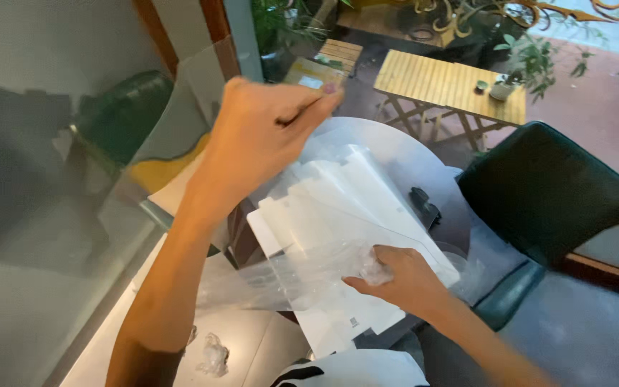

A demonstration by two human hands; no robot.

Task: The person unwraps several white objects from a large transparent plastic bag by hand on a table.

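My left hand (263,132) is raised high, fingers pinched on the edge of a clear plastic film (302,276) that stretches down to the table. My right hand (395,276) rests lower, gripping a crumpled bunch of the same film against a stack of white flat panels (338,208). The panels lie overlapping on a small round table (402,154).
A dark green chair (546,193) stands at the right of the table. A small black object (424,208) lies on the table's far side. Crumpled plastic scraps (213,355) lie on the floor. Through the window are wooden tables (445,86) and plants.
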